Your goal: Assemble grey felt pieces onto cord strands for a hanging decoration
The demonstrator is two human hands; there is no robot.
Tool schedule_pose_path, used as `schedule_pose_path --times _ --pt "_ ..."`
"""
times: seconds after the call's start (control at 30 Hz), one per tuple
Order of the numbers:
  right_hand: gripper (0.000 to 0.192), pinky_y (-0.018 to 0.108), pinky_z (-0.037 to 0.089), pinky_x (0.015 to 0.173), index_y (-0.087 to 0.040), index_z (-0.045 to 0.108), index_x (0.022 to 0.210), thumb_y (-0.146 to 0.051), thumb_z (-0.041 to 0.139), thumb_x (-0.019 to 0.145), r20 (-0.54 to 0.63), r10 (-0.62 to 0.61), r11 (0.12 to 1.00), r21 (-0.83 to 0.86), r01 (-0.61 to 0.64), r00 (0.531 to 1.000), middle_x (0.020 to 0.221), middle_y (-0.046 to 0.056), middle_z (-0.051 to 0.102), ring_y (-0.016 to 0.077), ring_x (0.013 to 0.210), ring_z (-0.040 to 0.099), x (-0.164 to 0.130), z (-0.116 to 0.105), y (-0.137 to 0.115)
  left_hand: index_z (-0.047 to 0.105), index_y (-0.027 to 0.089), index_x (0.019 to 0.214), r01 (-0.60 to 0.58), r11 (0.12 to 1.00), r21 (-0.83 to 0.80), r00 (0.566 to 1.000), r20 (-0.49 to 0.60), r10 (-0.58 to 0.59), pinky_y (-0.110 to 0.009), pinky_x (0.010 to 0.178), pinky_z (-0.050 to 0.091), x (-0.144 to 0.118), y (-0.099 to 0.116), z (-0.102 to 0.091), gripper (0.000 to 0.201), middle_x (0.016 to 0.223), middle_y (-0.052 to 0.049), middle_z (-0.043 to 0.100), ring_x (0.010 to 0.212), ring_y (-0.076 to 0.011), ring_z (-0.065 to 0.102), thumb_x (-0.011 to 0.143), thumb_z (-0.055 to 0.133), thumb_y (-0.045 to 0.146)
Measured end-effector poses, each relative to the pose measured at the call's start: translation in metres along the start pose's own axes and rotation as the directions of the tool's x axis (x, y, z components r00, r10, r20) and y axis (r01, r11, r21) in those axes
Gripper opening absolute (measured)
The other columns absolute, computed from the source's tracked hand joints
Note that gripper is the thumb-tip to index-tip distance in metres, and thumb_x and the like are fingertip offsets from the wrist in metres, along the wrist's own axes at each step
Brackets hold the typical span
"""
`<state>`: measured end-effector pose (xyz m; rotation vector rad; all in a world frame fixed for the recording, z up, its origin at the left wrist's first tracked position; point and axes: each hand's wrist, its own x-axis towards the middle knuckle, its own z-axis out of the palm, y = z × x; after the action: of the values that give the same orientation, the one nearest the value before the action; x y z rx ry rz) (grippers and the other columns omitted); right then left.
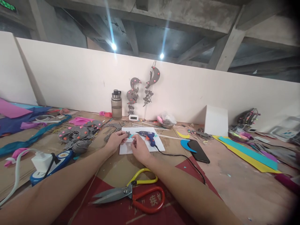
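Together we work with two hands over one white board (140,147) on the tabletop (234,184): our left hand (116,139) and right hand (138,149) each pinch one small grey felt piece (127,135), fingers pressed together on it. One blue glue gun (148,136) lies just beside them on the board. One pair of scissors (131,192), with one yellow and one red handle, lies nearer us; one phone (199,151) and one bottle (116,105) sit apart.

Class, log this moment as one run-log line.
left hand: pinching grey felt piece | right hand: touching it | both over white board | glue gun: lying on board | scissors: near, untouched
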<state>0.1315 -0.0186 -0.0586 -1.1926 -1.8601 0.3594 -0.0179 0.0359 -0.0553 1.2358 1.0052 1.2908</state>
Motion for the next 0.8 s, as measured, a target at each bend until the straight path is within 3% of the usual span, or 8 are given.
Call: schedule_pose_path --times 0.57,0.8 --pt "0.027 0.030 0.046 0.074 -0.017 0.055 0.100 -0.007 0.046 0.077 0.019 -0.031 0.998 -0.054 0.031 0.999 0.084 0.003 0.056 0.0156 0.077 0.052 0.0003 -0.0010 0.0027 0.062 0.013 0.072 -0.050 0.997 0.057 0.999 0.000 0.050 -0.020 0.043 0.030 -0.0004 -0.0014 -0.0005 0.034 0.055 0.000 0.060 0.043 -0.0070 0.044 0.061 0.073 0.043" --pt "0.021 0.031 0.045 0.077 -0.018 0.059 0.101 -0.017 0.050 0.082 -0.047 -0.008 1.000 -0.022 0.007 0.999 0.086 0.004 0.060 0.0163 0.079 0.054 0.0006 -0.0092 -0.0039 0.065 0.016 0.075 -0.147 0.978 0.148 0.987 -0.049 0.156 -0.021 0.045 0.035 -0.0067 0.0074 0.0026 0.032 0.063 0.001 0.063 0.048 -0.0092 0.051 0.062 0.072 0.044"
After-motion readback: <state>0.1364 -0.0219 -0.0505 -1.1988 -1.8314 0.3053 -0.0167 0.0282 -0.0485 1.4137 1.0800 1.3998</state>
